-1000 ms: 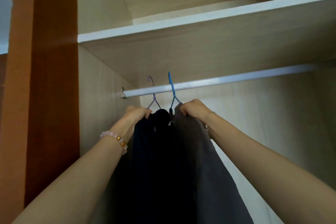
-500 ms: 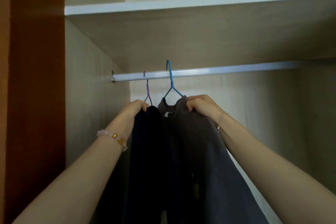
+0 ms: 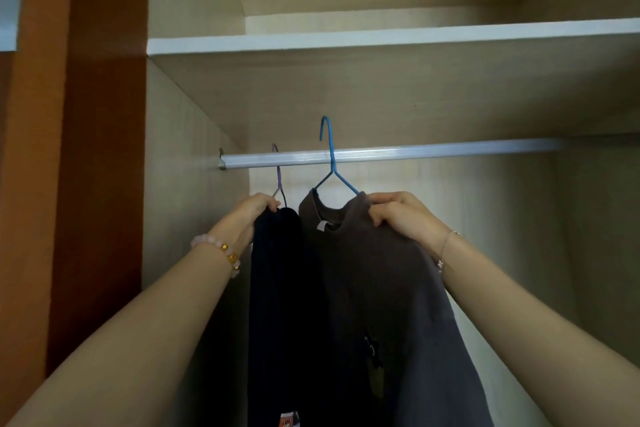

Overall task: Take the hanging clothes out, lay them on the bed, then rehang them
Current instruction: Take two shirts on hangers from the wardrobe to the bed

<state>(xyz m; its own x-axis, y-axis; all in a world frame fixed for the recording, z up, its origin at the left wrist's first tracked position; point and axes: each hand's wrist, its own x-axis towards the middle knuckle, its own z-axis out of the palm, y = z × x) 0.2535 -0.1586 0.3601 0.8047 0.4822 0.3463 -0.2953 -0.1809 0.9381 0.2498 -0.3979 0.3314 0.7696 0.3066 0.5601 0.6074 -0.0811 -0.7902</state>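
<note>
Inside the wardrobe a silver rail (image 3: 415,153) runs left to right. A dark navy garment (image 3: 280,288) hangs from a purple hanger (image 3: 278,172) whose hook sits over the rail. My left hand (image 3: 256,210) grips the navy garment's shoulder. To its right, a grey shirt (image 3: 381,305) is on a blue hanger (image 3: 330,159). The blue hook stands above the rail and in front of it, lifted. My right hand (image 3: 398,215) holds the grey shirt's right shoulder and the hanger beneath it.
A shelf (image 3: 381,38) lies close above the rail. The wardrobe's left side wall (image 3: 187,184) is just beside my left hand, with a brown door panel (image 3: 100,149) further left. The rail to the right of the blue hanger carries nothing.
My right hand has raised the grey shirt, so the blue hook now stands above the rail. The shirt has turned to show its neckline. The purple hanger stays on the rail.
</note>
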